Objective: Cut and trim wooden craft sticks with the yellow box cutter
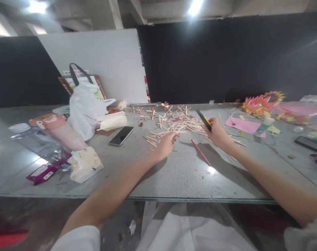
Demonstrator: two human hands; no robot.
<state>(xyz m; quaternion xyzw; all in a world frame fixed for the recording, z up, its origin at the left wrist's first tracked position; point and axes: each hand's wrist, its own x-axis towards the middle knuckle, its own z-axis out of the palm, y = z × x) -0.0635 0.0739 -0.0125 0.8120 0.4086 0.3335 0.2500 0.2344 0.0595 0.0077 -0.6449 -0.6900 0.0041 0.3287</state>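
In my raised right hand [217, 132] is a dark, narrow tool with a yellow strip, which looks like a utility knife [204, 120]; it points up and to the left. My left hand [166, 145] rests low over the table, its fingers drawn together beside a loose pile of thin wooden sticks [192, 124]. Whatever those fingers may hold is too small to make out. Between my hands, a red patterned pencil [201, 152] lies slanted on the tabletop. Behind the pile are several sticks joined into crossed, star-like shapes [151, 112].
To the left lie a phone [121, 135], a tissue pack [86, 164], a pink bottle [60, 130], a clear bottle [40, 144] and a white plastic bag [82, 108]. Pink paper [242, 124], a cable and spiky paper crafts [261, 106] are at right. The table's front edge [174, 199] is near me.
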